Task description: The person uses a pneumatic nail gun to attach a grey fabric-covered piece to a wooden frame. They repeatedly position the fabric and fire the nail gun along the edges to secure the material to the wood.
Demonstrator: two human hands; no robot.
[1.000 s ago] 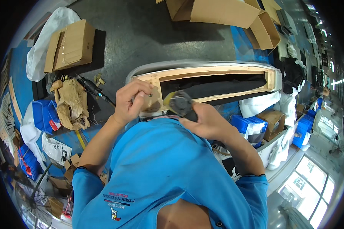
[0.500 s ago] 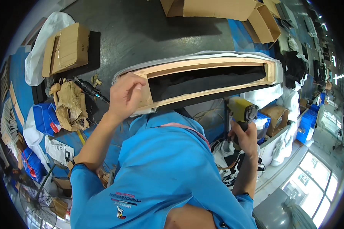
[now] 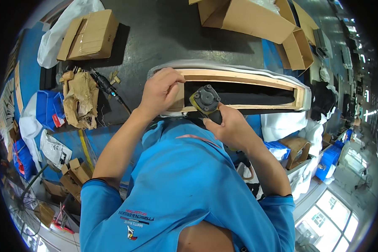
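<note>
A long wooden frame lies across the near edge of the dark table, with grey-white padding round its outside and black fabric inside. My left hand is closed over its left end, fingers curled on the wood. A yellow and black staple gun is in my right hand, which is wrapped round its handle. The gun is over the frame's near rail, left of the middle, its round cap turned up. Its nose is hidden, so I cannot tell whether it touches the wood.
On the left stand a closed cardboard box, a torn brown paper package and a black power tool. Blue bins are farther left. Open cardboard boxes sit at the back right.
My right hand has brought the staple gun from the right side, off the frame, leftward over its near rail. My left hand stays on the frame's left end. The whole view has shifted.
</note>
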